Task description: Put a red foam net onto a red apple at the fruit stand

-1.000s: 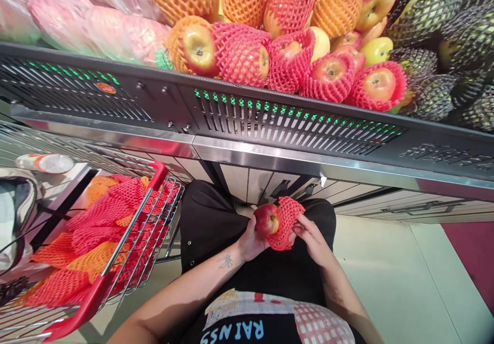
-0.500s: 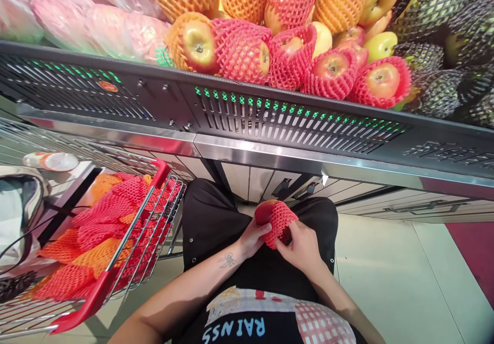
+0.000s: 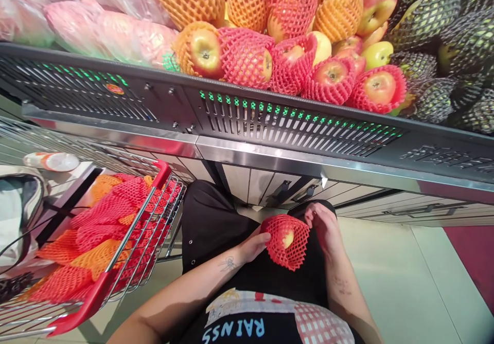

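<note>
Low over the person's lap, an apple (image 3: 287, 239) sits inside a red foam net (image 3: 291, 259), its yellowish end showing through the mouth of the net, which faces right and slightly down. The left hand (image 3: 253, 245) grips the netted apple from its left side, thumb pressed on top and the other fingers mostly hidden beneath. The right hand (image 3: 323, 224) is just beside the net's upper right edge with its fingers curled in; whether they pinch the edge cannot be told. Under both hands are black trousers (image 3: 216, 220). To the left stands a wire shopping cart (image 3: 133, 223) with a red handle (image 3: 87, 305), holding a heap of red and orange foam nets (image 3: 102, 220). Ahead, a black slotted bin (image 3: 181, 107) holds more netted apples (image 3: 247, 58), with dark-netted fruit (image 3: 426, 20) to their right and pink plastic-wrapped fruit (image 3: 116, 30) to their left.
</note>
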Tool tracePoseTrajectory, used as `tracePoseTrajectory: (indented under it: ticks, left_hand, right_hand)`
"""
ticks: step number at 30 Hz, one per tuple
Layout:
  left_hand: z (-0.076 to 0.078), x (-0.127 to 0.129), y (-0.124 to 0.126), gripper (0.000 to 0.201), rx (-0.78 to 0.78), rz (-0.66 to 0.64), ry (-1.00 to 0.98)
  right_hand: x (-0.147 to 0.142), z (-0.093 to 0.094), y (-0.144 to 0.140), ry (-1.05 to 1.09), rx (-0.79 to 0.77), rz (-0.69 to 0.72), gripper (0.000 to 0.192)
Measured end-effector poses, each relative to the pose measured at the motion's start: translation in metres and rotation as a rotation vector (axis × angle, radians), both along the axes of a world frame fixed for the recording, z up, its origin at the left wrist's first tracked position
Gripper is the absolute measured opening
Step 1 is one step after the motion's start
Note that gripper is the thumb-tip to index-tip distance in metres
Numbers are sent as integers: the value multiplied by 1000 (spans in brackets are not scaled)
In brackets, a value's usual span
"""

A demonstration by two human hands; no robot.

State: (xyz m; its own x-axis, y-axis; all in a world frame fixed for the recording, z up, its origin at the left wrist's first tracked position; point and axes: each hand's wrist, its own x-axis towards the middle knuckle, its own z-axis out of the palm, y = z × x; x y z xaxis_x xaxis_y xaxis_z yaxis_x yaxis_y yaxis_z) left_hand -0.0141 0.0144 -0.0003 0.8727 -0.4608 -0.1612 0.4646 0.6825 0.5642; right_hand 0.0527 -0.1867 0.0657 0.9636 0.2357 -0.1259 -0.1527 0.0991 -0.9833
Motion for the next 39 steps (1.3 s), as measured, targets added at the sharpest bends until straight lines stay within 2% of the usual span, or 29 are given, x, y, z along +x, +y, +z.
tracePoseTrajectory:
  ticks: [2, 4, 7, 13, 16, 19, 22, 24, 26, 29, 31, 33, 35, 39]
  left_hand:
    - [-1, -1, 0, 61, -6, -10, -26]
    - [-1, -1, 0, 60, 3, -15, -41]
    - [1, 1, 0, 63, 0, -16, -49]
    - [6, 5, -1, 66, -53, -50, -24]
    - [5, 4, -2, 64, -92, -56, -1]
    - [2, 5, -1, 60, -120, -17, 33]
    - [-3, 9, 0, 69, -151, -2, 89]
    - [-3, 12, 1, 72, -165, 5, 126]
    - [-3, 14, 1, 68, -169, 17, 157]
    - [0, 15, -1, 66, -96, 42, 219]
    - [0, 13, -3, 67, -16, 62, 263]
    - [0, 13, -5, 63, 50, 77, 291]
    - [1, 13, -8, 61, 117, 93, 297]
    - [7, 15, -8, 57, 334, 188, 213]
  right_hand:
    - [-1, -4, 7, 49, -2, 47, 25]
    - [-3, -4, 14, 116, 13, 164, 21]
    - [-5, 0, 21, 179, 86, 257, 17]
    - [2, -4, 26, 288, 169, 188, 21]
    - [6, -15, 26, 328, 176, 215, 29]
    - [6, -27, 23, 313, 171, 270, 44]
    - [4, -32, 17, 246, 135, 292, 52]
    - [3, -28, 13, 156, 87, 222, 51]
    - [1, -20, 8, 5, 24, 176, 57]
    - [-4, -5, 6, -178, -80, 322, 77]
    - [-9, 2, 10, -218, -220, 417, 93]
    - [-13, 4, 19, -255, -408, 404, 101]
    - [-17, 4, 28, -308, -544, 343, 96]
    - [-23, 0, 38, -340, -691, 270, 74]
